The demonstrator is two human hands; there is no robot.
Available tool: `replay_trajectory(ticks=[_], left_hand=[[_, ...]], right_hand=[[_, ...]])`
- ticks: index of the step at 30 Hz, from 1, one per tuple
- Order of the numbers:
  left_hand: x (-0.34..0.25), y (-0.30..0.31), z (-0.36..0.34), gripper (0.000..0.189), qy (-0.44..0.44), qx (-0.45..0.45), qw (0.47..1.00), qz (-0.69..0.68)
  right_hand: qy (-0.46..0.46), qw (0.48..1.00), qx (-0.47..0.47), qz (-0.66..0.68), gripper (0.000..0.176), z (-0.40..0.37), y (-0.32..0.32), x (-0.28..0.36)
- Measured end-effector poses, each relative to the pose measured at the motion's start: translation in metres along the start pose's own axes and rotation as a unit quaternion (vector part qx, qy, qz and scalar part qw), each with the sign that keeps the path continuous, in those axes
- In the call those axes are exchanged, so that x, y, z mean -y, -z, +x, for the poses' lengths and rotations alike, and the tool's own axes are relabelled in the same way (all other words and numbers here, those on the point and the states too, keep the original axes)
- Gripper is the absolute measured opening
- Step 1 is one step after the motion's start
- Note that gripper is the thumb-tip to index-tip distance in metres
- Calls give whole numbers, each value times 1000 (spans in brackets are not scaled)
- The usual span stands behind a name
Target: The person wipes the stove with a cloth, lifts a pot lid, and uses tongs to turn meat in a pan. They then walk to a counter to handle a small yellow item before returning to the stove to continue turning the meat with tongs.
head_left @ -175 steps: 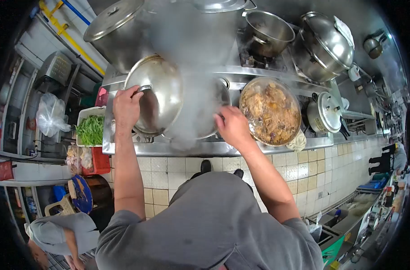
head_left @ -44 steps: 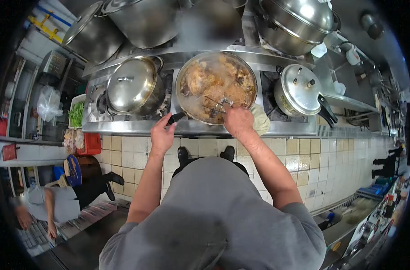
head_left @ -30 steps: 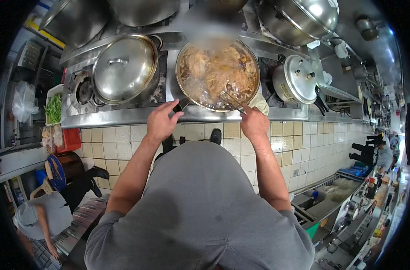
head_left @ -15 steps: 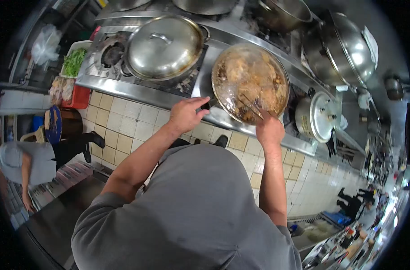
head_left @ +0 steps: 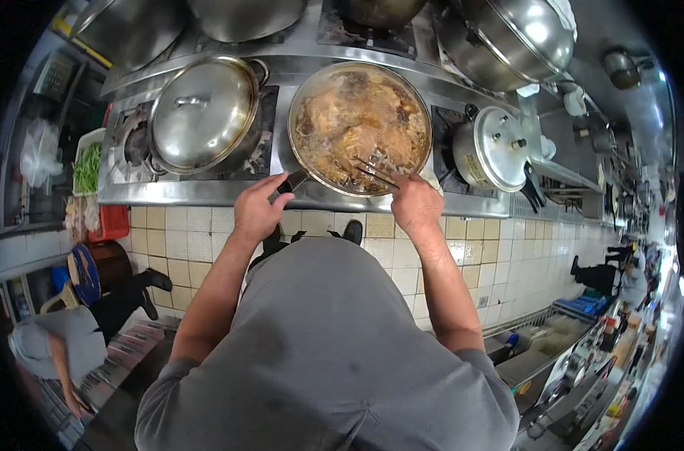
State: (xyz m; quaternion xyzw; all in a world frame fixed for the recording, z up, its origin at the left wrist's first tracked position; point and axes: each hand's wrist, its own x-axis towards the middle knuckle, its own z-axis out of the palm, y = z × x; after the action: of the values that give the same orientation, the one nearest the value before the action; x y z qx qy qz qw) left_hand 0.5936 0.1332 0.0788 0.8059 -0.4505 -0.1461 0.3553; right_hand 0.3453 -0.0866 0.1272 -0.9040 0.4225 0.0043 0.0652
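Observation:
A wide round pan [head_left: 292,143] full of bubbling brown liquid and large browned pieces of food [head_left: 364,143] sits on the stove, with steam over it. My left hand [head_left: 258,207] is at the pan's dark handle [head_left: 285,186], thumb and fingers around its end. In my right hand [head_left: 419,203] are thin metal tongs [head_left: 376,171], closed in my fingers at the pan's near right rim. The tips of the tongs reach into the food, slightly apart from each other.
Left of the pan stands a large lidded pot [head_left: 204,113]; to its right, a pressure cooker [head_left: 492,150]. Big metal pots [head_left: 519,41] line the back. Green vegetables [head_left: 88,167] fill a bin at far left. Another person [head_left: 64,342] bends at lower left.
The view has turned and shifted, so the stove sits more level and further left. My left fingers have closed in around the handle. The tongs remain in the food.

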Motion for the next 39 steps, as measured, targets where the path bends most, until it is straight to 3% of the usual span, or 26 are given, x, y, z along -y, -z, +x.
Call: replay_trajectory(ticks=[3, 11, 20, 24, 36, 39], left_hand=[[1, 1, 1, 47, -3, 6, 1000, 0], [-4, 3, 2, 47, 9, 7, 1000, -18], [0, 2, 2, 46, 3, 0, 999, -37], [0, 3, 2, 46, -4, -3, 999, -38], [7, 2, -2, 46, -10, -2, 999, -30], [7, 2, -4, 46, -10, -5, 999, -38]], right_hand=[[18, 1000, -12, 2, 25, 2, 5, 3], [16, 996, 72, -42, 22, 10, 24, 5], [26, 994, 107, -19, 20, 23, 31, 19], [31, 995, 93, -25, 20, 34, 58, 36], [77, 955, 219, -184, 24, 111, 83, 101], [130, 930, 230, -257, 26, 121, 76, 110]])
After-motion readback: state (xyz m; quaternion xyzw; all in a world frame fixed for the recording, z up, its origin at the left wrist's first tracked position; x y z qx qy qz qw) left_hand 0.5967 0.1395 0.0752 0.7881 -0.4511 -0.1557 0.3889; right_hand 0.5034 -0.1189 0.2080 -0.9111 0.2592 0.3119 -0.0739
